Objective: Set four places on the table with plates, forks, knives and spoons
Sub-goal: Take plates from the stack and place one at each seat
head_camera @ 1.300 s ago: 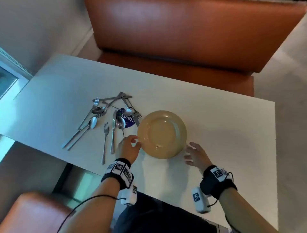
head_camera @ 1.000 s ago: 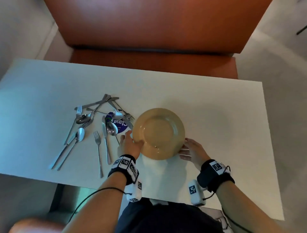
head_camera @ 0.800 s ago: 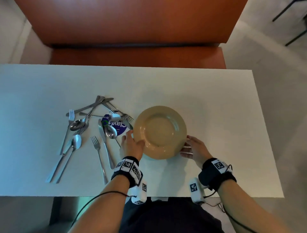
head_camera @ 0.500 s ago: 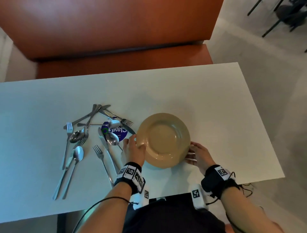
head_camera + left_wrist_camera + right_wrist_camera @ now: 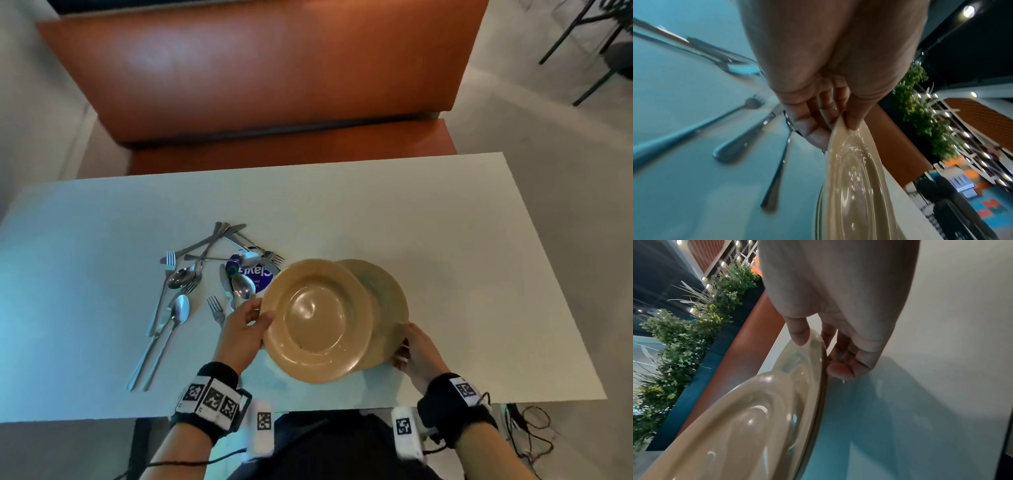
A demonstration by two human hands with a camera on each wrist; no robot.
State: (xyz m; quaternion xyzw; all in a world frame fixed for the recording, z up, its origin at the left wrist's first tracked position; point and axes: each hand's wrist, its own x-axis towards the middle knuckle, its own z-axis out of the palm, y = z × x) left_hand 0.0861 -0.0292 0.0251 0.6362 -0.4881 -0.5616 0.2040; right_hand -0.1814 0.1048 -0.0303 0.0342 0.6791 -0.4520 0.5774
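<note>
A tan plate point(image 5: 318, 318) is raised and tilted over the white table point(image 5: 445, 233). My left hand point(image 5: 262, 317) pinches its left rim, with the thumb on top and the fingers beneath, as the left wrist view shows for the left hand point(image 5: 838, 125) and the plate point(image 5: 851, 186). Under it and offset to the right lies another tan plate point(image 5: 388, 298). My right hand point(image 5: 400, 346) grips that plate's near right rim. In the right wrist view my right hand point(image 5: 818, 352) has its thumb on the lower plate point(image 5: 805, 356). Forks, knives and spoons point(image 5: 202, 274) lie in a loose pile to the left.
A round blue sticker point(image 5: 257, 275) lies under part of the cutlery. An orange upholstered bench point(image 5: 260, 75) runs along the table's far side. Dark chair legs point(image 5: 589, 51) stand on the floor at the upper right. The table's near edge is close to my wrists.
The top plate has come up off the stack and shifted left in my left hand, uncovering the plate beneath. My right hand stays on the right rim.
</note>
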